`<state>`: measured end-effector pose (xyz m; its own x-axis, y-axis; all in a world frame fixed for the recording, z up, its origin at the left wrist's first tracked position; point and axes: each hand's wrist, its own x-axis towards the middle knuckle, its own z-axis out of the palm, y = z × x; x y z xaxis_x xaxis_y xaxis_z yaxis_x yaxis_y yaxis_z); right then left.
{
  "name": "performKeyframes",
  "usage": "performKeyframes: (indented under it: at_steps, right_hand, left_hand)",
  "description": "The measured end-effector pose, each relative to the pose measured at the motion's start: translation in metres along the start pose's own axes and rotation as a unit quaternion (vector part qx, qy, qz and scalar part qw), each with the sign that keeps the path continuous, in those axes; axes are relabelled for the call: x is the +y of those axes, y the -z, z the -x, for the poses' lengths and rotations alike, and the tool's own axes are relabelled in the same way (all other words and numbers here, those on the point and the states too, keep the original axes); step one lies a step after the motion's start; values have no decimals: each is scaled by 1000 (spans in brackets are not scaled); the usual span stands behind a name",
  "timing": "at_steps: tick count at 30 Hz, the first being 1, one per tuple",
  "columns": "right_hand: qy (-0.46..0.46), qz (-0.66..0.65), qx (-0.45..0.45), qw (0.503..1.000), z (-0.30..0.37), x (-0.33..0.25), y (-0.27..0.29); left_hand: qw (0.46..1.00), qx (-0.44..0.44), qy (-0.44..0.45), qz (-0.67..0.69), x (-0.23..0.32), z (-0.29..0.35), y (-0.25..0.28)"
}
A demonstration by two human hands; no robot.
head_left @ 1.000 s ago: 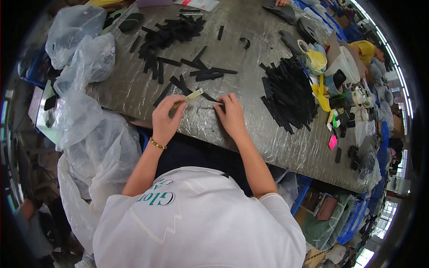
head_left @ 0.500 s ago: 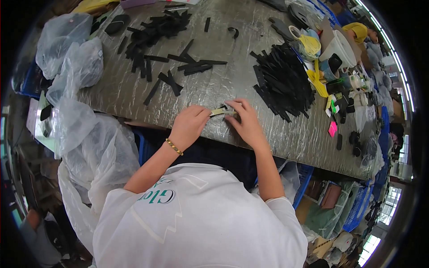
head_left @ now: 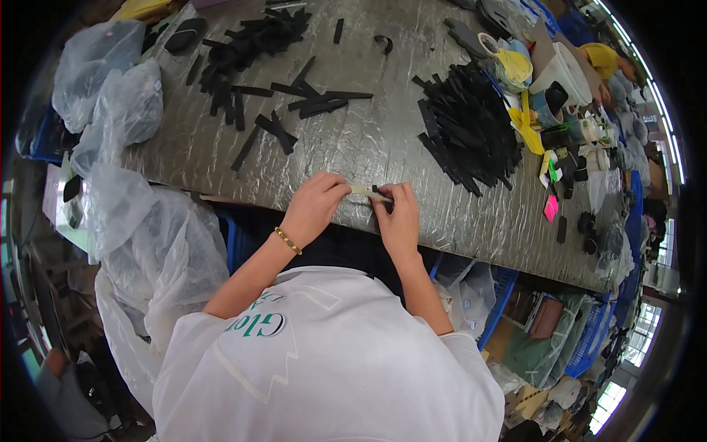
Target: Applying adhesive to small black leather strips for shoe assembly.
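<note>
Over the near edge of the table, a short pale strip [head_left: 361, 189] with a dark bit at its right end is stretched between my hands. My left hand [head_left: 317, 206], with a beaded bracelet at the wrist, pinches the strip's left end. At the other end, the thumb and fingers of my right hand [head_left: 398, 217] are closed on it. Beyond my hands, several loose black strips [head_left: 324, 103] lie scattered. A heap of black strips [head_left: 254, 44] is at the far left, and a denser pile of black strips [head_left: 471, 129] lies to the right.
Plastic-wrapped bundles [head_left: 110, 103] crowd the left side of the silvery table [head_left: 368, 147]. Along the right edge stand a white tub [head_left: 563, 74], tape rolls, a yellow strap [head_left: 526, 125] and a pink tag [head_left: 551, 208]. A blue crate [head_left: 593, 335] is below the table on the right.
My right hand has come in lower, and its spread fingers have closed on the right end of the strip. My left hand keeps its hold.
</note>
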<state>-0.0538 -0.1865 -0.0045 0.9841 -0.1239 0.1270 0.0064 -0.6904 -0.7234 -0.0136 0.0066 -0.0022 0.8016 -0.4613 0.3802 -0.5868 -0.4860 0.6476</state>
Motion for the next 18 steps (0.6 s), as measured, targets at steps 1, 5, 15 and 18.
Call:
performKeyframes:
  at_steps: [1,5,15,18]
  right_hand:
    - [-2,0,0,1000,2,-1,-1]
    - [-7,-15,25,1000,4,-4,-3]
    - [-4,-28,15,999,6,-1,-2]
    - [-14,-74,27,997,-6,-12,21]
  left_hand:
    - [1000,2,-1,1,1,0,0]
    - [1000,-1,-6,1,1,0,-3]
    - [1000,-12,-24,-5,1,-4,-7]
    - [998,-35,-42,-32,0,-5,-5]
